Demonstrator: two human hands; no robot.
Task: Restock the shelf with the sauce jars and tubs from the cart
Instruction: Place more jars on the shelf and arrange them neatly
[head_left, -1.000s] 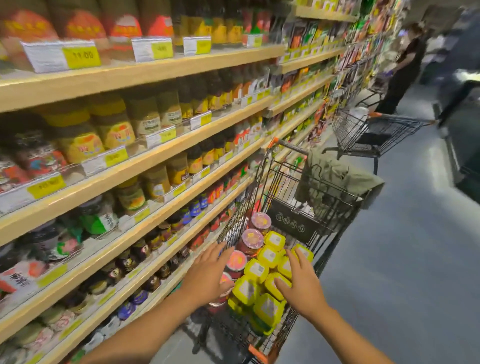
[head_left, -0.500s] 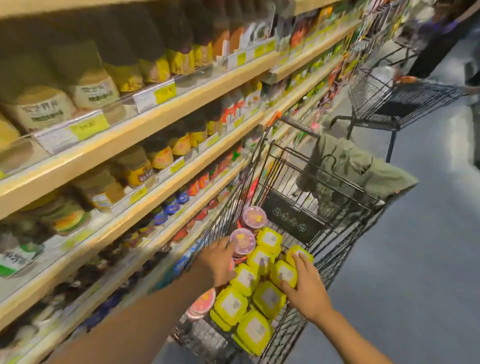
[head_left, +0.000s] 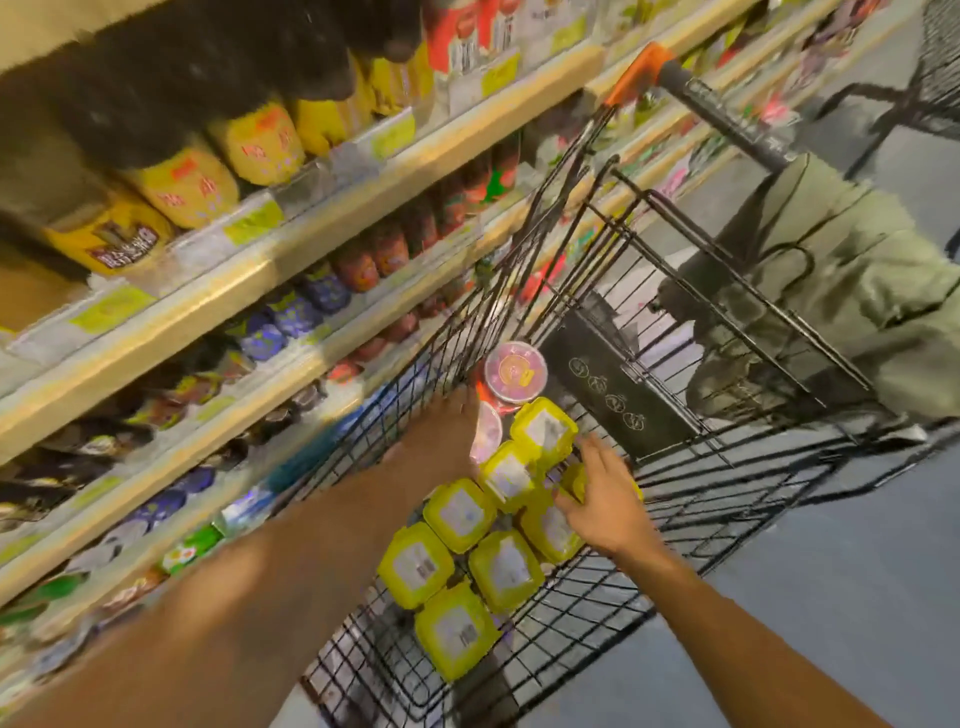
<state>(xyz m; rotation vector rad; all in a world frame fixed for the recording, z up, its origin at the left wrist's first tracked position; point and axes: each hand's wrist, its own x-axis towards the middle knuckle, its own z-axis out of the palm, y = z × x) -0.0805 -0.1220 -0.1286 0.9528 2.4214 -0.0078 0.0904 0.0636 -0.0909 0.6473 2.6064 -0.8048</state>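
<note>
A black wire cart (head_left: 727, 493) holds several yellow-lidded tubs (head_left: 460, 514) and pink-lidded jars (head_left: 515, 371). My left hand (head_left: 441, 436) reaches over the cart's left side and lies against a pink-lidded jar (head_left: 487, 434); its fingers are hidden, so the grip is unclear. On the right side of the pile, my right hand (head_left: 602, 504) curls its fingers and thumb around a yellow tub (head_left: 577, 480). The shelves (head_left: 260, 270) on the left carry rows of sauce jars and bottles.
A green jacket (head_left: 857, 270) hangs over the cart's child seat below the orange-and-grey handle (head_left: 717, 104). A second wire cart (head_left: 935, 78) stands farther down the aisle at top right. Grey floor (head_left: 831, 597) lies to the right of the cart.
The view has tilted down and come closer to the cart. Both hands have sunk deeper into it, the left onto the pink-lidded jars, the right closing on a yellow tub.
</note>
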